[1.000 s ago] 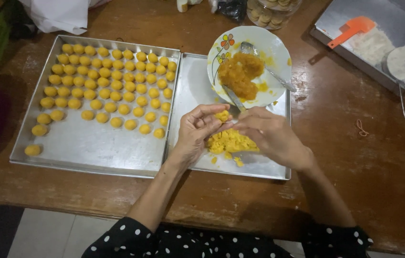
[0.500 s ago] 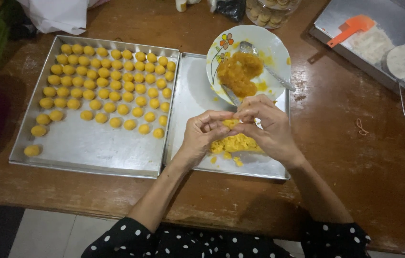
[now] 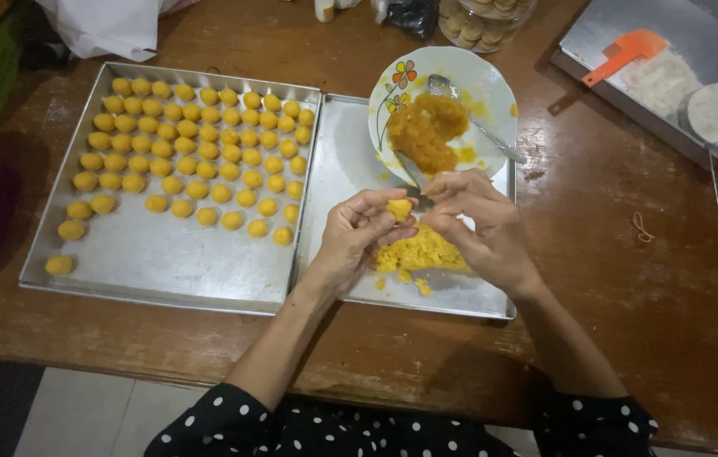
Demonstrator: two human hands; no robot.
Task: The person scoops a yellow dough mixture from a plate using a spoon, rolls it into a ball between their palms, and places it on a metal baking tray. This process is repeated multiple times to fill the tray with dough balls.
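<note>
My left hand [image 3: 357, 233] and my right hand [image 3: 479, 222] meet over the right metal tray [image 3: 338, 173], and their fingertips pinch a small yellow dough piece [image 3: 398, 208] between them. Just below the hands a heap of yellow dough [image 3: 420, 252] lies on that tray. Behind them a white flowered plate [image 3: 486, 89] holds orange filling [image 3: 428, 133] and a spoon [image 3: 473, 125]. On the left, a second metal tray [image 3: 147, 254] carries several rows of yellow dough balls [image 3: 198, 148].
A wooden table [image 3: 629, 288] bears everything. At the far right a metal tray [image 3: 697, 34] holds an orange spatula [image 3: 625, 52], white flour and a small sieve [image 3: 714, 118]. A cookie jar [image 3: 484, 17] stands at the back; a white bag [image 3: 105, 24] at back left.
Both hands have lifted slightly off the dough heap and now hold the small dough piece up between the fingertips; trays and plate have not moved.
</note>
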